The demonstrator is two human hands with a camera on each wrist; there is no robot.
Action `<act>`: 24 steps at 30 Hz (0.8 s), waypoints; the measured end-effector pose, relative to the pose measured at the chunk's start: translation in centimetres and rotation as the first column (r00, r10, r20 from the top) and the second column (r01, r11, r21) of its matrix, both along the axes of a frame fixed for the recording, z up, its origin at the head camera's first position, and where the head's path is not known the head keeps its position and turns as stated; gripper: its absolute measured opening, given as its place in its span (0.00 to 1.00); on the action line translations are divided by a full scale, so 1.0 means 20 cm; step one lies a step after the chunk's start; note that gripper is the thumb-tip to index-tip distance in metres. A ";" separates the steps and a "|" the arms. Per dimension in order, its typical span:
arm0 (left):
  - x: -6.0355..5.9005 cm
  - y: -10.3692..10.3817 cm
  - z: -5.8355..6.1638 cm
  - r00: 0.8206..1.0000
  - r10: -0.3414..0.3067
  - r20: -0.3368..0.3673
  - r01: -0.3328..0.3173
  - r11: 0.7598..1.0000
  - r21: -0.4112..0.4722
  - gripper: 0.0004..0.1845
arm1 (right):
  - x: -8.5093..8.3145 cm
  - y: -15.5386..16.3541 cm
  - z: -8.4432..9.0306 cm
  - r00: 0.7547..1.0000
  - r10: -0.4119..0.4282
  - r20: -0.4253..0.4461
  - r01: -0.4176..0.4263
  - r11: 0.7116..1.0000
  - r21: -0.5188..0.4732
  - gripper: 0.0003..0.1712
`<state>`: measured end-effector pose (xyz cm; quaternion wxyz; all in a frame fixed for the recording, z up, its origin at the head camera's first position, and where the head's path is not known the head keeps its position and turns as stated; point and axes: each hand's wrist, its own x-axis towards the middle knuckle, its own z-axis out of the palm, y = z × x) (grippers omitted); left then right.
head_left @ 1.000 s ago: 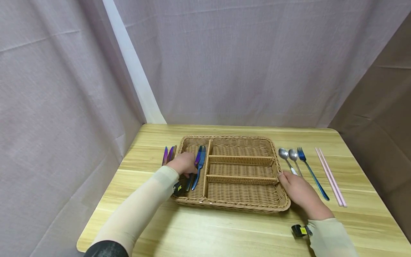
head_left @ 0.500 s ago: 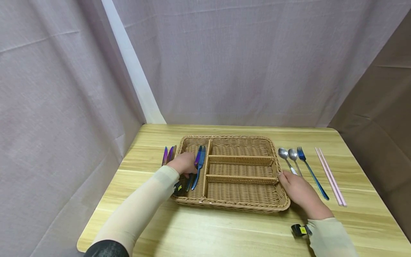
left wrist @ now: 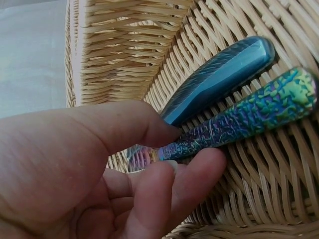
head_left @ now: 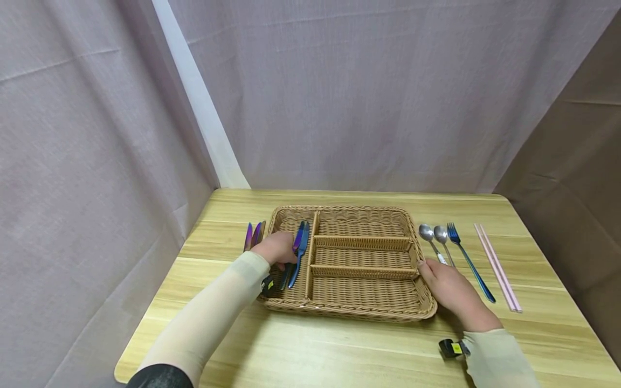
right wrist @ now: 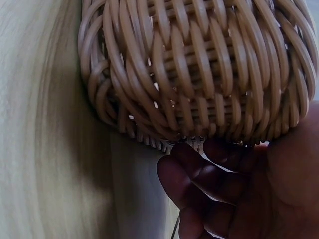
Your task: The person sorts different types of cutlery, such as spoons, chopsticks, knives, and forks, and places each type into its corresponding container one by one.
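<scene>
In the left compartment of the wicker basket point(head_left: 349, 308), my left hand point(head_left: 276, 249) pinches a table knife with a textured, rainbow-coloured handle point(left wrist: 239, 117) between thumb and fingers. A smooth blue table knife point(head_left: 302, 256) lies right beside it, its handle also showing in the left wrist view. The blades point toward the basket's far side; my hand partly covers the textured knife in the head view. At the basket's right end, my right hand point(head_left: 453, 291) grips the rim, thumb on top and the other fingers point(right wrist: 187, 177) under the outside of the woven wall.
Several purple and bronze-toned knives point(head_left: 249, 236) lie left of the basket, partly behind the left hand. To its right are two spoons point(head_left: 426, 233), a blue fork point(head_left: 469, 261) and pink chopsticks point(head_left: 498, 269). Low dividers point(head_left: 361, 268) split the basket. Grey curtains point(head_left: 349, 108) hang behind the wooden table.
</scene>
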<state>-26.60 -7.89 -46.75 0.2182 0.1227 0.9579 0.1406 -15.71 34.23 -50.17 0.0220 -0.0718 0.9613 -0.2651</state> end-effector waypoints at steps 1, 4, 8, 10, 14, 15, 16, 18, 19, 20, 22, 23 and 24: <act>0.00 0.00 0.00 1.000 0.001 0.001 -0.001 1.000 0.002 0.23 | 0.00 0.00 0.00 1.000 -0.001 -0.001 0.001 1.000 0.000 0.30; 0.00 0.00 0.00 1.000 0.004 0.001 -0.004 1.000 0.008 0.25 | 0.00 0.00 0.00 1.000 -0.002 0.001 0.002 1.000 0.001 0.30; 0.01 0.00 0.01 1.000 0.002 -0.002 -0.002 1.000 0.006 0.26 | 0.00 0.00 0.00 1.000 0.001 0.007 -0.001 1.000 0.003 0.32; 0.01 0.00 0.01 1.000 0.001 -0.004 -0.001 1.000 0.001 0.26 | 0.00 0.00 0.00 1.000 0.003 0.009 -0.003 1.000 0.005 0.33; 0.01 0.00 0.02 1.000 0.006 0.007 -0.006 1.000 0.005 0.27 | 0.00 0.00 0.01 1.000 0.002 0.014 -0.002 1.000 0.009 0.33; 0.01 0.00 0.03 1.000 0.006 0.007 -0.006 1.000 0.006 0.27 | 0.00 0.00 0.01 1.000 0.001 0.016 -0.001 1.000 0.010 0.34; 0.01 0.00 0.04 1.000 0.004 0.007 -0.004 1.000 0.008 0.27 | 0.00 0.00 0.01 1.000 0.000 0.017 -0.001 1.000 0.010 0.34; 0.01 0.00 0.05 1.000 -0.007 -0.001 0.007 1.000 0.001 0.27 | 0.00 0.00 0.01 1.000 0.000 0.022 -0.001 1.000 0.012 0.35; 0.01 0.00 0.06 1.000 -0.008 -0.004 0.008 1.000 0.003 0.28 | 0.00 0.00 0.01 1.000 0.000 0.025 0.000 1.000 0.012 0.36; 0.01 -0.01 0.07 1.000 -0.014 -0.016 0.014 1.000 -0.003 0.28 | 0.00 0.00 0.01 1.000 0.001 0.028 -0.001 1.000 0.012 0.37; 0.00 -0.02 0.09 0.999 -0.023 -0.029 0.022 1.000 -0.012 0.28 | 0.00 0.00 0.01 0.999 0.002 0.033 -0.003 1.000 0.010 0.38; 0.00 -0.02 0.10 0.999 -0.027 -0.044 0.026 1.000 -0.017 0.28 | 0.00 0.00 0.01 0.999 0.003 0.035 -0.003 1.000 0.009 0.38; 0.00 -0.03 0.10 0.998 -0.025 -0.057 0.024 1.000 -0.015 0.27 | 0.00 0.00 0.00 0.999 0.004 0.038 -0.004 1.000 0.008 0.39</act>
